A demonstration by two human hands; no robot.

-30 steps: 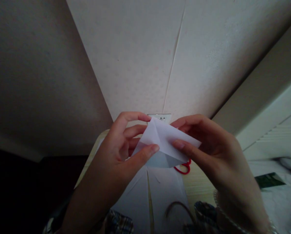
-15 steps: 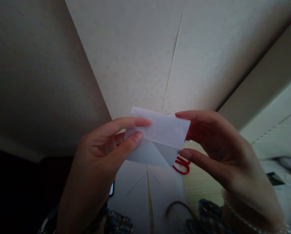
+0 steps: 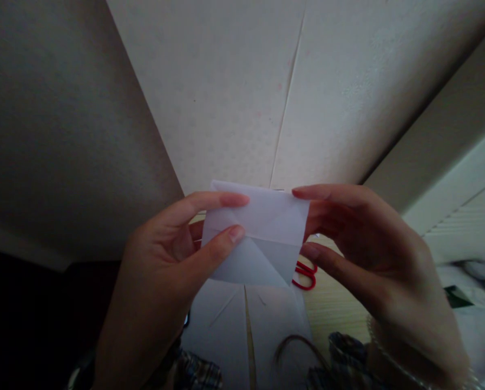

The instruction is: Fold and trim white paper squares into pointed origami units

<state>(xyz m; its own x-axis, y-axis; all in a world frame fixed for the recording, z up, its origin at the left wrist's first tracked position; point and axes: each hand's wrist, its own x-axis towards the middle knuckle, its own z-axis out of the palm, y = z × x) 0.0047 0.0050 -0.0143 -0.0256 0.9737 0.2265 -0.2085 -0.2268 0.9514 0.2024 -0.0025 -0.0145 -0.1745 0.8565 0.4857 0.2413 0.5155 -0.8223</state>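
And here's the folded white paper [image 3: 275, 216], up between both hands above the white sheets [image 3: 275, 325] on the table [image 3: 332, 311]! The left hand [image 3: 161, 260] pinches its left side, thumb and forefinger in front, other fingers tucked behind. Over at the right edge, the right hand [image 3: 376, 244] has thumb and forefinger spread, forefinger at the top corner, red loops [image 3: 306, 277] just below the thumb.

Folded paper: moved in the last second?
Yes. The folded paper has shifted left against the wall seam, and its top edge is now nearer level.
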